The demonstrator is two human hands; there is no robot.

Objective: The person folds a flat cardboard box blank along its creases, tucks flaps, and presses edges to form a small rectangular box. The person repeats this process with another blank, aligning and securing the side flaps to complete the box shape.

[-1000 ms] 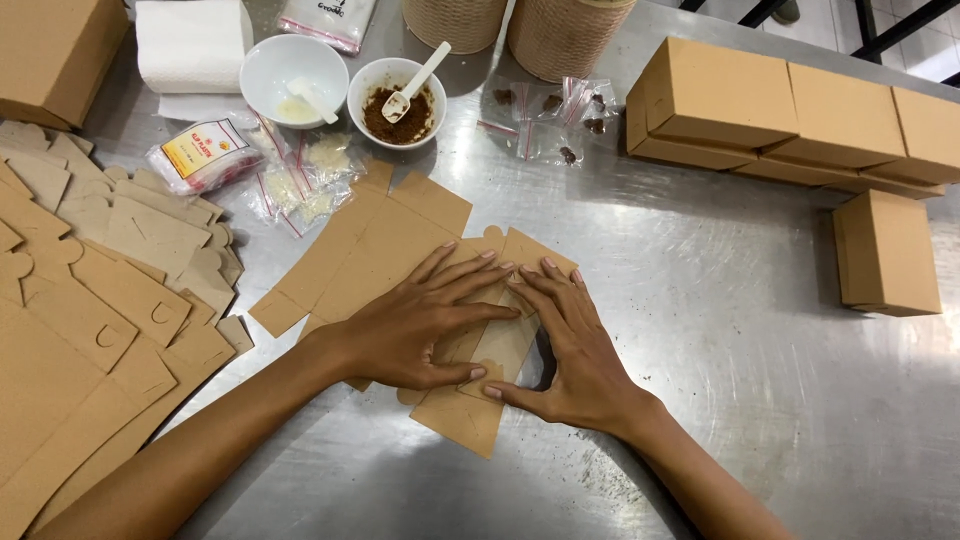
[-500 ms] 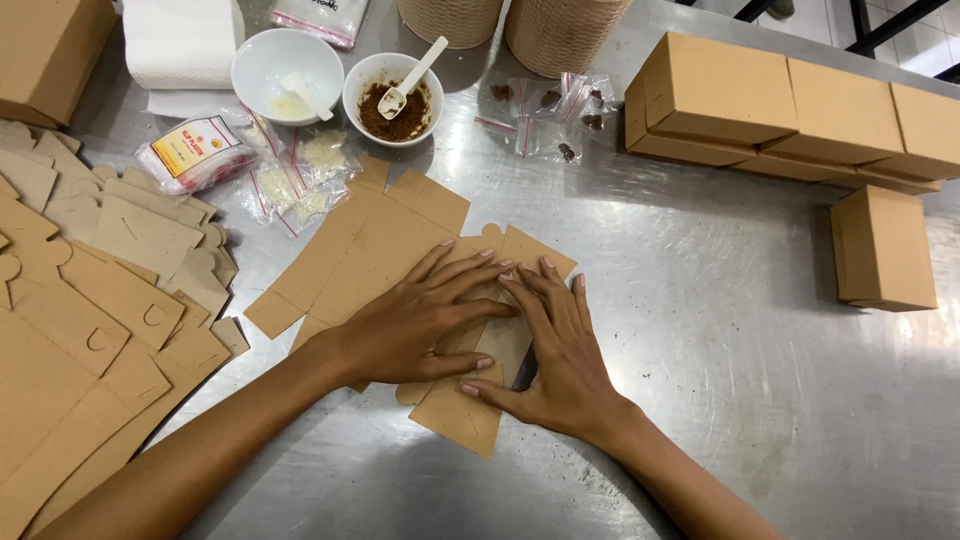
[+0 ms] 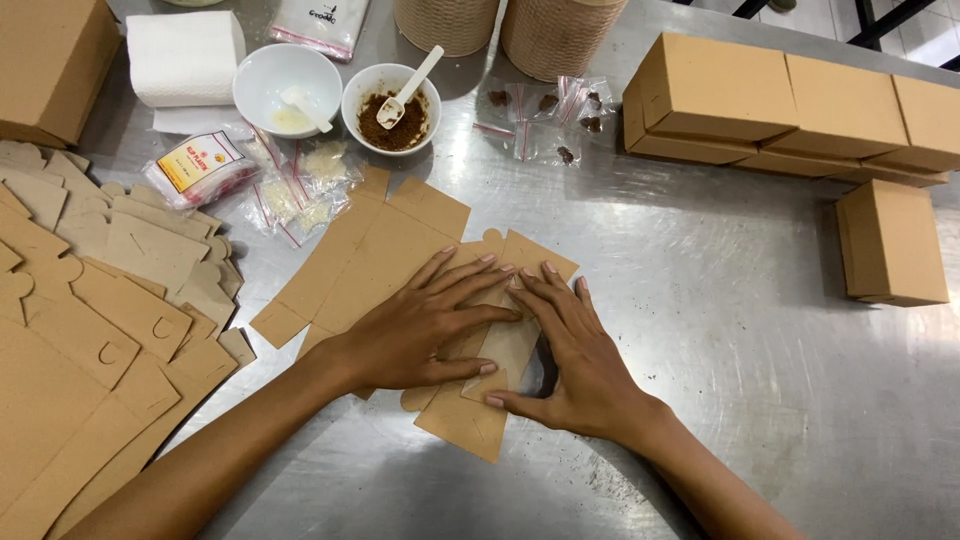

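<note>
Steel tabletop (image 3: 740, 330), scuffed and shiny, fills the view. At far left lies a heap of flat brown cardboard blanks (image 3: 90, 330), with a closed brown box (image 3: 50, 65) above them and a stack of white napkins (image 3: 185, 60) beside it. A small printed packet (image 3: 205, 165) and clear sachets (image 3: 300, 190) lie below a white bowl (image 3: 285, 90) holding a pale spoon. Next to it, a second bowl (image 3: 400, 110) holds brown powder and a white scoop.

Near the middle, a flat carton (image 3: 385, 245) lies unfolded on the table. The left hand (image 3: 420, 325) rests on it, fingers spread and flat, pressing down rather than gripping. The right hand (image 3: 575, 365) lies just beside, also flat and unclenched, fingertips meeting the left hand's over a raised flap.

Behind, two woven cylinders (image 3: 510, 25) stand by small clear bags (image 3: 550, 120) with dark bits. At right, a row of finished boxes (image 3: 790, 105) sits by one single box (image 3: 890, 245).
</note>
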